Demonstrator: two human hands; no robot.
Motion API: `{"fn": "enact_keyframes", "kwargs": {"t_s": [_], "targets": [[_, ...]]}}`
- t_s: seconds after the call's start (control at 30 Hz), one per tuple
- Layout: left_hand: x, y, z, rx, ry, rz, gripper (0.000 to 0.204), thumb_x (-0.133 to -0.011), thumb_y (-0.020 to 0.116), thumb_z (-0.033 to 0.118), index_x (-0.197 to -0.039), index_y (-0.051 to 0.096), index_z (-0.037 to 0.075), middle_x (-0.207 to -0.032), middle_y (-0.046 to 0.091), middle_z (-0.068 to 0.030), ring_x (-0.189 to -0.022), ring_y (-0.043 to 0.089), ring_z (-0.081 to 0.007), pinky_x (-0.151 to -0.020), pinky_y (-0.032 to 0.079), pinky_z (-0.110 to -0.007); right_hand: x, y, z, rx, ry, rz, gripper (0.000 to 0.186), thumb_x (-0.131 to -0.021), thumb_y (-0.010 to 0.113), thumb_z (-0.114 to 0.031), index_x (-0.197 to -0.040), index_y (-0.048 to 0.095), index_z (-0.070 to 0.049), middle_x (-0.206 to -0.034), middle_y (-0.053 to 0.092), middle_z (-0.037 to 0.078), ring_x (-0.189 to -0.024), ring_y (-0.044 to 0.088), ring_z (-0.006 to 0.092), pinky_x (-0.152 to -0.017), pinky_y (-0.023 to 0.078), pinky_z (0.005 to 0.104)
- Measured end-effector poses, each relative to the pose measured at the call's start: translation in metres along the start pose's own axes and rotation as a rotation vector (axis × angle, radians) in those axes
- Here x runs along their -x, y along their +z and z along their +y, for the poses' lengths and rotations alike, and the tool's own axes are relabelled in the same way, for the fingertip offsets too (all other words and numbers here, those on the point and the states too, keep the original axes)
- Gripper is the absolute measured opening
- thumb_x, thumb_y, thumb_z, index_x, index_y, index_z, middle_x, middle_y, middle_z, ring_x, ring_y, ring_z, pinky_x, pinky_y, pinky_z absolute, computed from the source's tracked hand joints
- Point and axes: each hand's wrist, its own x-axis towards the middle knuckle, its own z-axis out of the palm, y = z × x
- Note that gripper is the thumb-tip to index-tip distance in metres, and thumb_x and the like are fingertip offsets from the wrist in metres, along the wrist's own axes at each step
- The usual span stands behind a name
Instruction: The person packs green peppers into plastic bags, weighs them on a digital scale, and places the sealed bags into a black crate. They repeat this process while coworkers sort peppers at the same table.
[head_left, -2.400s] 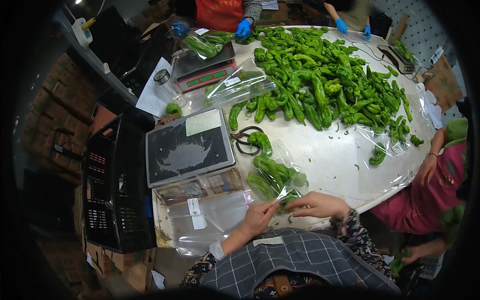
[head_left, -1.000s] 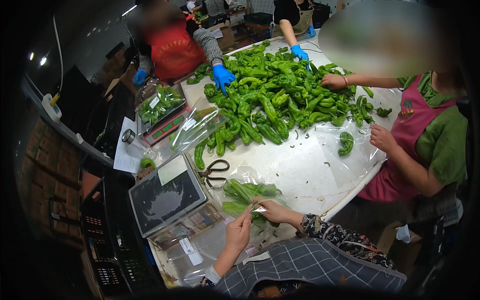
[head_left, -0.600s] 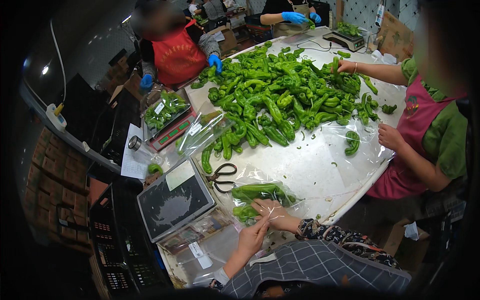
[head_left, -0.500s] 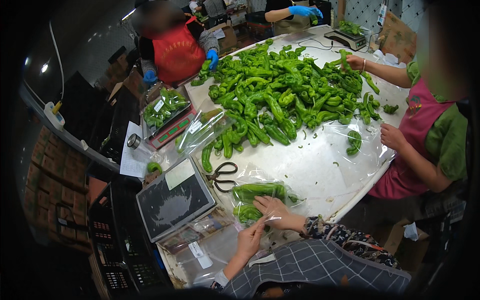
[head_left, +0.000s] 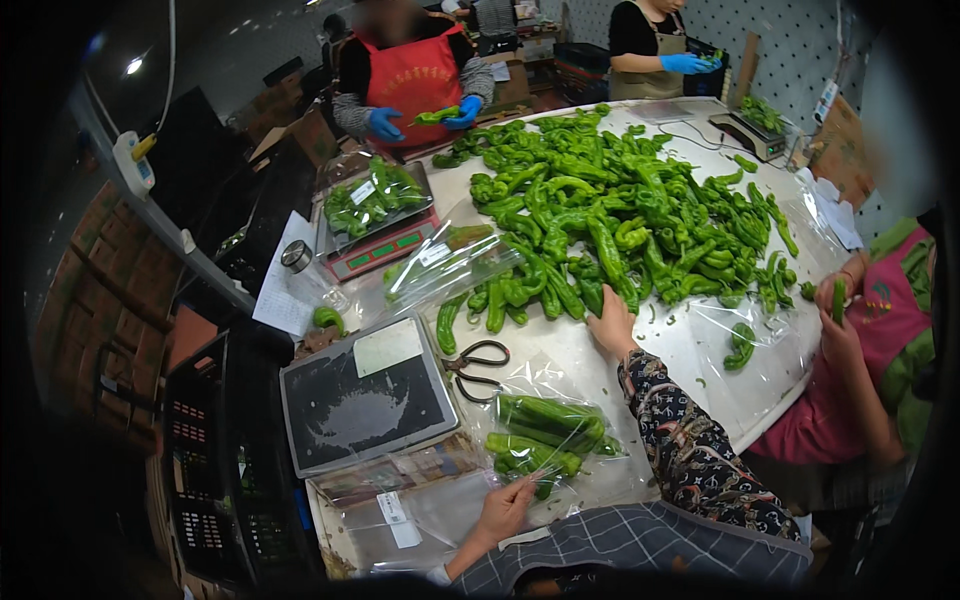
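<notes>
A clear plastic bag (head_left: 622, 478) holding several long green peppers (head_left: 545, 420) lies in front of me. My left hand (head_left: 507, 508) pinches its near edge between thumb and fingers. My right hand (head_left: 613, 325) reaches forward to the near edge of a large heap of green peppers (head_left: 590, 190). Its fingers close around the end of a darker green pepper (head_left: 588, 284), partly hidden by the hand. Black-handled scissors (head_left: 478, 366) lie just beyond the bag, beside a flat dark scale (head_left: 365, 395) with a pale paper on it.
A red scale (head_left: 385, 255) bears a filled pepper bag (head_left: 372, 200). Another bag (head_left: 450, 262) lies before it. Flat empty bags (head_left: 450, 505) with a label lie near left. Black crates (head_left: 205, 450) stand left. Co-workers in red (head_left: 415, 90), khaki (head_left: 645, 70) and pink (head_left: 890, 290) aprons surround the table.
My right hand has left the bag and moved forward to the pepper heap. The left hand stays at the bag's edge. The view has shifted, and the red-aproned co-worker now holds a pepper.
</notes>
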Motion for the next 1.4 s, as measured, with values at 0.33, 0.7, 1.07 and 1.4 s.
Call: {"fn": "enact_keyframes", "kwargs": {"t_s": [0.33, 0.7, 1.07, 1.4], "targets": [[-0.006, 0.011, -0.025, 0.161, 0.075, 0.036, 0.027, -0.090, 0.049, 0.019, -0.112, 0.057, 0.004, -0.063, 0.045, 0.0047, -0.058, 0.038, -0.0026, -0.050, 0.034, -0.019, -0.017, 0.032, -0.014, -0.524, -0.148, -0.006, 0.062, -0.068, 0.065, -0.016, -0.120, 0.036, 0.001, -0.110, 0.051, 0.019, -0.102, 0.050, 0.0293, -0.086, 0.040, 0.0331], [-0.004, 0.013, -0.018, 0.158, -0.009, 0.065, 0.025, -0.088, 0.051, 0.015, -0.106, 0.058, -0.001, -0.064, 0.049, 0.0018, -0.060, 0.042, -0.0046, -0.053, 0.037, -0.021, 0.025, -0.062, 0.011, -0.931, 0.165, -0.557, 0.063, -0.072, 0.066, -0.016, -0.125, 0.035, -0.003, -0.095, 0.056, 0.010, -0.080, 0.055, 0.0151, -0.070, 0.045, 0.0273], [0.006, 0.013, 0.006, -0.361, 0.279, 0.249, 0.020, -0.083, 0.057, 0.018, -0.099, 0.063, 0.007, -0.060, 0.051, -0.0072, -0.052, 0.051, -0.0167, -0.050, 0.039, -0.028, 0.107, -0.062, 0.050, 0.033, -0.209, -0.234, 0.067, -0.067, 0.063, -0.016, -0.127, 0.034, -0.007, -0.103, 0.049, 0.017, -0.087, 0.053, 0.0336, -0.076, 0.045, 0.0370], [-0.016, 0.018, 0.018, -0.005, 0.234, 0.209, 0.023, -0.084, 0.057, 0.017, -0.100, 0.062, 0.001, -0.076, 0.064, -0.0118, -0.062, 0.056, -0.0123, -0.056, 0.043, -0.024, 0.166, -0.182, 0.022, -1.012, 0.121, -0.966, 0.067, -0.066, 0.064, -0.007, -0.127, 0.036, -0.005, -0.110, 0.051, 0.005, -0.097, 0.050, 0.0153, -0.085, 0.041, 0.0277]]}}
